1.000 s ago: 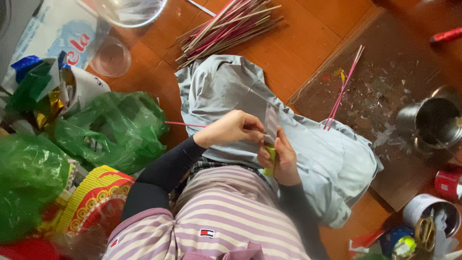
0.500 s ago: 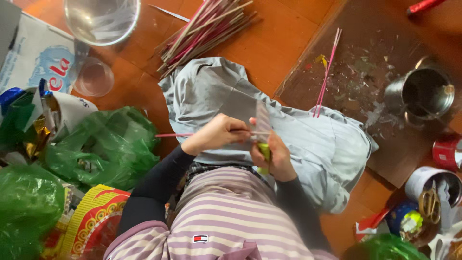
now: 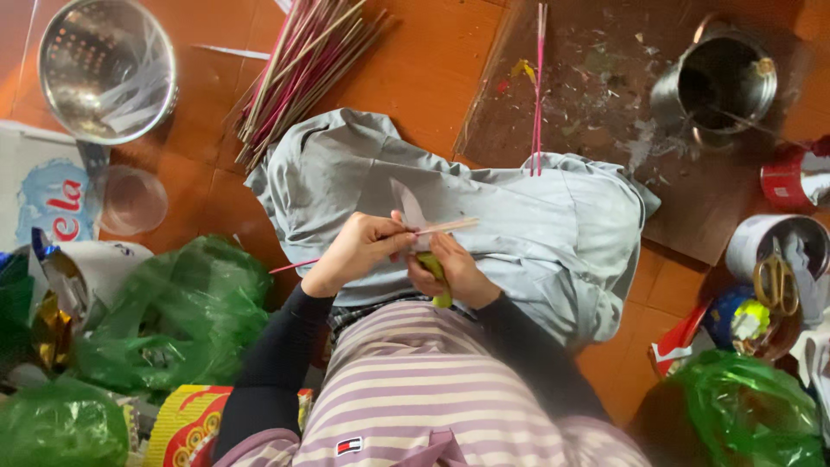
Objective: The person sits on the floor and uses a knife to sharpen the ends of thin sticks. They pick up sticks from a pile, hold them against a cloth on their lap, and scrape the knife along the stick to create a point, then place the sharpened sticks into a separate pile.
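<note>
Over a grey cloth (image 3: pixel 553 233) spread across the lap, likely to catch shavings, a person is working a thin stick (image 3: pixel 406 233). The left hand (image 3: pixel 354 251) is pinching the stick closed between its fingers, holding it level, while the right hand (image 3: pixel 454 270) is gripping a green-handled knife (image 3: pixel 428 259), blade angled up against the wood. More sticks are lying in a bundle (image 3: pixel 298 73) on the floor ahead. Compared with half a second earlier, the hands are sitting closer together, with the view shifted slightly.
</note>
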